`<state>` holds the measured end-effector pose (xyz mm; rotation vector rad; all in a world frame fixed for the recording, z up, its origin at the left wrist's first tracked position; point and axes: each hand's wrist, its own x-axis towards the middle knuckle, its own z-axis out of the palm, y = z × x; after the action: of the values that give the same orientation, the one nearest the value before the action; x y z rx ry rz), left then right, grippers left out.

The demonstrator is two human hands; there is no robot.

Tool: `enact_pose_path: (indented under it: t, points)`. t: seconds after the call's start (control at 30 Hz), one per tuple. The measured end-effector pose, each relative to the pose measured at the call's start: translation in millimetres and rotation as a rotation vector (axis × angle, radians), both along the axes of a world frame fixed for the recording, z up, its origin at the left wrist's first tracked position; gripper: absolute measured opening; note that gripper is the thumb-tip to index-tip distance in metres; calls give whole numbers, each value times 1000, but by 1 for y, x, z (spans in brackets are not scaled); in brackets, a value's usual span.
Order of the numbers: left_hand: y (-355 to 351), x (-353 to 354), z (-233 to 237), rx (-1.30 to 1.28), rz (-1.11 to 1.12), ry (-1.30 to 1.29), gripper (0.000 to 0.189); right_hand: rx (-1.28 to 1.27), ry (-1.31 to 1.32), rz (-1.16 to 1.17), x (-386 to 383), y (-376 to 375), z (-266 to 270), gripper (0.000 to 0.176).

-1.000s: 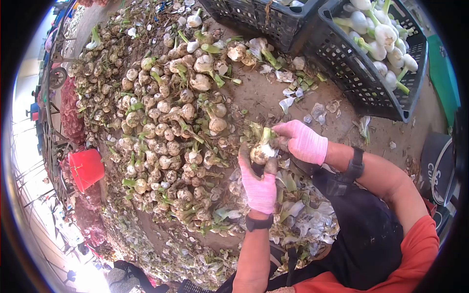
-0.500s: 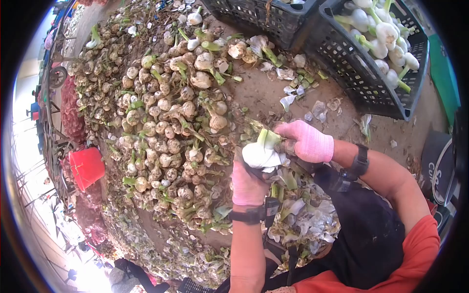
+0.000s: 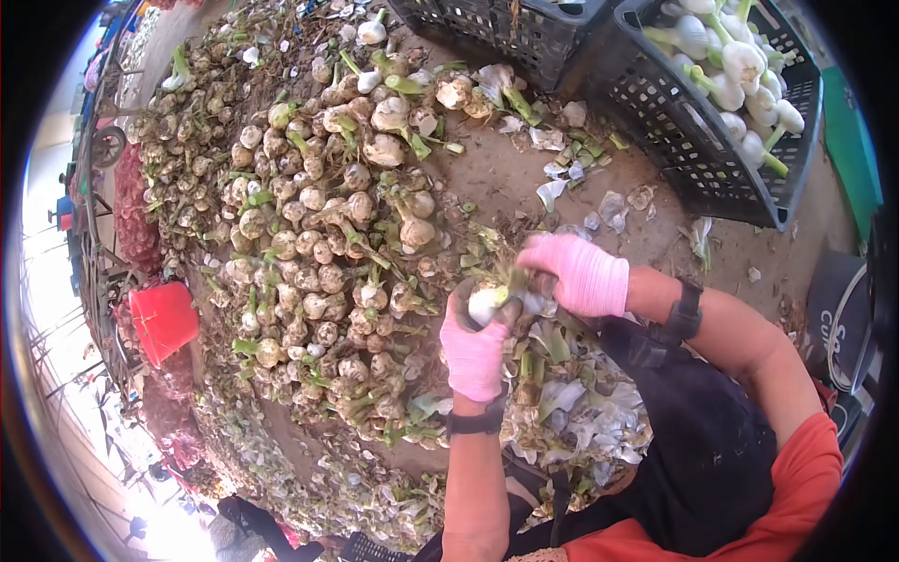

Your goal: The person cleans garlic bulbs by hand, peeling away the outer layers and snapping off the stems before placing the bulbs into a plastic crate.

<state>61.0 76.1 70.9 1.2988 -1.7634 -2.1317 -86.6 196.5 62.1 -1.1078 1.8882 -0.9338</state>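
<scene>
My left hand point(image 3: 473, 354), in a pink glove with dark fingertips, is closed around a white garlic bulb point(image 3: 486, 303). The bulb's pale green end faces my right hand point(image 3: 579, 273), also pink-gloved. Its fingers are curled at the bulb's right side, smeared by motion, and what they pinch is partly hidden. Whitish skin shows just below these fingers. To the left, a broad heap of unpeeled garlic point(image 3: 314, 248) with dirty skins and short green stems covers the ground. Below my hands lie loose peelings point(image 3: 585, 417).
A black plastic crate point(image 3: 698, 140) of cleaned white garlic stands at the upper right, with another black crate point(image 3: 524, 37) beside it. On the left are a red bucket point(image 3: 165, 321) and red mesh sacks point(image 3: 139, 211). A dark container point(image 3: 836, 318) stands at the right edge.
My left hand has turned the garlic bulb, so its thick green stem no longer points upward in view. My right hand has shifted slightly left and its fingers have moved.
</scene>
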Motion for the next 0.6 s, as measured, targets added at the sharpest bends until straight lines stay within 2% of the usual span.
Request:
enact_pose_path:
  t: [0.1,0.2,0.27,0.33,0.4,0.43,0.47,0.53,0.6]
  points:
    - [7,-3,16,300,38,113,67,-18,25,-101,-6,-1,-4,25]
    - [17,-3,23,352,71,158,72,-57,34,-179,-5,1,-23,24]
    - [24,2,20,354,77,162,74,23,112,-260,-6,0,-39,24]
    - [28,5,22,411,96,161,77,65,180,-241,-7,2,-45,24]
    - [31,8,22,404,42,151,78,239,249,-386,-15,8,-58,24]
    - [33,7,33,446,52,197,76,354,137,-352,-26,14,-60,26]
    - [33,7,41,482,67,242,75,347,131,-348,-23,17,-53,26]
    - [31,3,39,487,103,277,75,150,199,-223,-21,24,-35,29]
    - [25,4,21,295,6,237,75,114,287,-154,-24,23,-26,34]
